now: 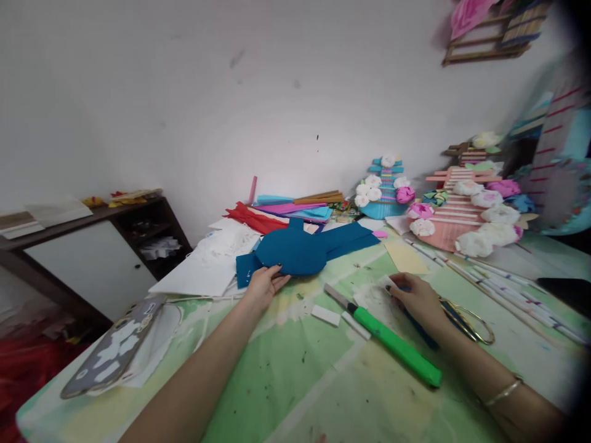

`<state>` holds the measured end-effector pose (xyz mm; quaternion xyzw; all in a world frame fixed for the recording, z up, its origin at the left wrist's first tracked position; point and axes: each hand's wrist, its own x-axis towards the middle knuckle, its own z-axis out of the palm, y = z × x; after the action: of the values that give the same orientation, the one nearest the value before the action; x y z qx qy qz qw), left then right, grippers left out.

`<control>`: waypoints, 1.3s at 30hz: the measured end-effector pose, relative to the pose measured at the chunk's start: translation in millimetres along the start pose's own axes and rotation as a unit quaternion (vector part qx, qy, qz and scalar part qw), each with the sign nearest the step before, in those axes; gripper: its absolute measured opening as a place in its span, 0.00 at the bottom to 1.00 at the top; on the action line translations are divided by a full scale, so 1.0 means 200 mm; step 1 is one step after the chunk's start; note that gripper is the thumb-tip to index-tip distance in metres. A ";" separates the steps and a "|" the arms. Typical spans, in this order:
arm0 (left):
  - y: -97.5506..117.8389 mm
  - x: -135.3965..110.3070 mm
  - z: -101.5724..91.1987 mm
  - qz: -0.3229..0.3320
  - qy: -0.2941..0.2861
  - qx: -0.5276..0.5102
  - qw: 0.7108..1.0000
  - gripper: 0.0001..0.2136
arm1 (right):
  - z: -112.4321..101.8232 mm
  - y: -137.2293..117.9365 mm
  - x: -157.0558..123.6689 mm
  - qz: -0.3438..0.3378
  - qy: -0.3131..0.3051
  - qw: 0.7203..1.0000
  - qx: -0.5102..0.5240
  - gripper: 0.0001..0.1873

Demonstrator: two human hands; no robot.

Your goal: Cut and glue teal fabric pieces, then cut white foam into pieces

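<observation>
A flat, rounded shape covered in teal-blue paper (290, 251) has a short stub at its top edge and lies over folded teal crepe paper (351, 240). My left hand (265, 288) grips its lower left rim, thumb on top and fingers below. To the right, my right hand (418, 298) has thumb and forefinger pinched together at a small white piece (385, 282), whose kind I cannot make out. Between the hands lies a green-handled knife (397, 347), blade toward the blue shape. White blocks (325, 315) sit beside the blade. Gold-handled scissors (468, 320) lie partly behind my right wrist.
A phone (113, 347) rests at the table's left edge. White paper (198, 271) and coloured crepe paper (277, 212) lie at the back. Decorated instrument-shaped crafts, one blue (382, 208) and one pink (447, 227), stand at right, near several paper sticks (508, 289).
</observation>
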<state>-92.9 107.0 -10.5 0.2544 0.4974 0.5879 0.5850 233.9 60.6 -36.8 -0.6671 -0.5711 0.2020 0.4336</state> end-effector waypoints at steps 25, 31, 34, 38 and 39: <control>-0.04 0.31 0.57 0.047 -0.129 0.331 0.934 0.17 | 0.02 0.06 0.00 0.039 -0.028 0.995 0.089 0.09; 0.25 0.48 0.32 0.184 0.036 0.487 0.853 0.16 | 0.04 0.08 0.02 0.059 -0.005 0.995 0.083 0.12; 0.33 0.52 0.19 0.209 0.079 0.536 0.814 0.14 | 0.04 0.07 0.01 0.056 0.019 0.996 0.064 0.16; 0.35 0.57 0.10 0.209 0.093 0.572 0.788 0.12 | 0.01 0.00 -0.03 0.008 0.045 0.999 0.004 0.15; 0.35 0.58 0.09 0.211 0.096 0.577 0.783 0.12 | 0.00 -0.02 -0.04 -0.010 0.042 0.999 -0.016 0.12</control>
<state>-129.6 234.3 25.6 0.5851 0.7313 0.3213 0.1401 228.8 52.8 -34.7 -0.6757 -0.5626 0.1605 0.4484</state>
